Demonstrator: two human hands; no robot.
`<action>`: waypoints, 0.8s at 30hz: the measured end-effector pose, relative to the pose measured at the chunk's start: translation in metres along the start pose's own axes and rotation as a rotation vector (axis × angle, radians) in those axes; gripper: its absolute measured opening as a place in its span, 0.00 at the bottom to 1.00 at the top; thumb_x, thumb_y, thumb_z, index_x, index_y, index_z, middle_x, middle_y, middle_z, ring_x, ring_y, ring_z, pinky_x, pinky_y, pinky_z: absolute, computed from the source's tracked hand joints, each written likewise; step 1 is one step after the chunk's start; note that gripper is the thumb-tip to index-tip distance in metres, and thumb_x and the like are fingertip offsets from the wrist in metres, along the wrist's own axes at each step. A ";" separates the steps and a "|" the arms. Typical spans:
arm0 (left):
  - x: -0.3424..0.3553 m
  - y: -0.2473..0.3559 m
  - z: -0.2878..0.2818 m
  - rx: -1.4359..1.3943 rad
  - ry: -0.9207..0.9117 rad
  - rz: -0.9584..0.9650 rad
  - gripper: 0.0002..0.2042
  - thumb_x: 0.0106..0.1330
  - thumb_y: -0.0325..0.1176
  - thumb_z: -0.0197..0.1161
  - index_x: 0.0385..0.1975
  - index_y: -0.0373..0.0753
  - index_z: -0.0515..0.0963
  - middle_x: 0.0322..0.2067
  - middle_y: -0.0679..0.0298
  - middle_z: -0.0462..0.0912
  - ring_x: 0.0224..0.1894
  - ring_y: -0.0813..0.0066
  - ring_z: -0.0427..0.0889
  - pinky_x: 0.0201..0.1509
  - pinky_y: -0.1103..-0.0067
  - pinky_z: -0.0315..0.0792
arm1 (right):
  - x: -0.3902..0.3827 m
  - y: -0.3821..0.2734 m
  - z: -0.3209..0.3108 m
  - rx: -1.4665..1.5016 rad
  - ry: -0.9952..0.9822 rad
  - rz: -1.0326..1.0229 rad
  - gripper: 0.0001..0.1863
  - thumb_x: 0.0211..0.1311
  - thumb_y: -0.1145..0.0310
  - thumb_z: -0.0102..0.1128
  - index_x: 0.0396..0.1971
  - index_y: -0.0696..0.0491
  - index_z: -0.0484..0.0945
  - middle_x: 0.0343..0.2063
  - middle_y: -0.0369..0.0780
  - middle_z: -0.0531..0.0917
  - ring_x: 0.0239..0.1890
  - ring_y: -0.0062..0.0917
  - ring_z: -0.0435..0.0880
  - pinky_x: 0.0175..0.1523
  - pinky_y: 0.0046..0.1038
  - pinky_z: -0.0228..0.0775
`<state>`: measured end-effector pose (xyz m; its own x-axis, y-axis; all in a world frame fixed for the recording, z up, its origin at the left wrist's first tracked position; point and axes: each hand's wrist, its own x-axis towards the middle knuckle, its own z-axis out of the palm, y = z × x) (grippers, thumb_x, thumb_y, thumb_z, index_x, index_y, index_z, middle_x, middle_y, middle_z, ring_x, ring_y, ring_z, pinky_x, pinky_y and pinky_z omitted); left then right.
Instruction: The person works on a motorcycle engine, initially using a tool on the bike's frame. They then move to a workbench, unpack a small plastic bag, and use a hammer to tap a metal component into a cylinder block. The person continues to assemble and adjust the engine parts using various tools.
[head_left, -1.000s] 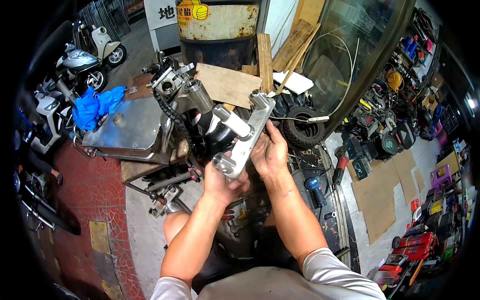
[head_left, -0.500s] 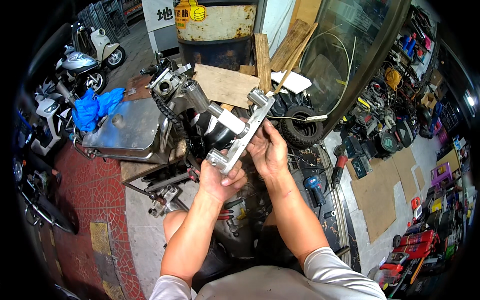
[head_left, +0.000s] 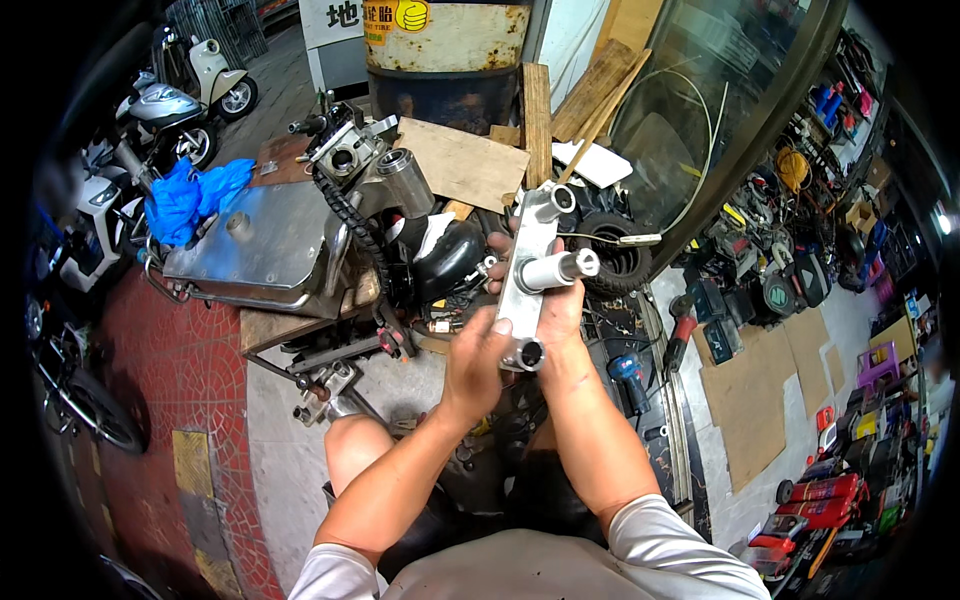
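Note:
I hold a silver metal bracket (head_left: 520, 280) upright in both hands, with a round socket at each end and a stem (head_left: 547, 270) with a white sleeve jutting rightward from its middle. My left hand (head_left: 476, 365) grips its lower end, thumb on the face. My right hand (head_left: 555, 320) is wrapped round it from behind, below the stem, with fingertips showing past its left edge. Behind the bracket are a black curved part (head_left: 443, 258), a short metal cylinder (head_left: 402, 182) and a machined metal assembly (head_left: 340, 150).
A metal tank (head_left: 240, 250) with blue plastic (head_left: 200, 200) stands left, beside scooters (head_left: 170, 100). A rusty drum (head_left: 445, 70), boards (head_left: 460, 160) and tires (head_left: 610, 240) are behind. At right lie a blue power tool (head_left: 627, 380), an angle grinder (head_left: 682, 330) and cardboard (head_left: 760, 400).
The bracket has turned so its stem swung from pointing up-left to pointing right, and it stands more vertical. My left hand moved rightward with the lower end.

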<state>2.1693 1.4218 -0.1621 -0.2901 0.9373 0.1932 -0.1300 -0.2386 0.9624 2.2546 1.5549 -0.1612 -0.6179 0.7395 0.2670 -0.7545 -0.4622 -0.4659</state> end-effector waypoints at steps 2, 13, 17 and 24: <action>-0.002 -0.004 0.002 0.154 0.016 0.201 0.21 0.78 0.45 0.54 0.52 0.29 0.75 0.29 0.61 0.83 0.28 0.76 0.80 0.31 0.79 0.72 | -0.002 0.003 0.004 0.057 -0.014 0.016 0.38 0.75 0.39 0.50 0.70 0.55 0.68 0.55 0.50 0.84 0.42 0.37 0.88 0.45 0.36 0.84; -0.010 0.010 -0.001 0.218 -0.098 0.313 0.27 0.75 0.50 0.64 0.56 0.29 0.73 0.30 0.55 0.86 0.30 0.69 0.87 0.35 0.74 0.77 | -0.003 0.003 0.004 0.140 -0.002 0.110 0.37 0.76 0.39 0.49 0.68 0.55 0.70 0.43 0.48 0.88 0.40 0.36 0.88 0.48 0.37 0.80; -0.011 0.008 0.000 0.230 -0.076 0.343 0.26 0.74 0.49 0.66 0.55 0.29 0.73 0.28 0.54 0.85 0.28 0.66 0.87 0.33 0.73 0.77 | -0.004 0.006 0.009 0.117 0.006 0.099 0.36 0.77 0.39 0.48 0.67 0.56 0.71 0.40 0.47 0.88 0.39 0.37 0.88 0.48 0.37 0.80; -0.010 0.005 0.001 0.276 -0.053 0.417 0.26 0.71 0.46 0.69 0.56 0.30 0.73 0.27 0.53 0.85 0.28 0.61 0.89 0.31 0.71 0.78 | -0.004 0.007 0.011 0.079 0.005 0.080 0.35 0.78 0.40 0.47 0.65 0.57 0.71 0.38 0.47 0.89 0.38 0.37 0.88 0.47 0.37 0.81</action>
<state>2.1728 1.4112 -0.1592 -0.2144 0.7898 0.5746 0.2445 -0.5262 0.8145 2.2500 1.5433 -0.1563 -0.6758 0.7010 0.2278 -0.7182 -0.5567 -0.4176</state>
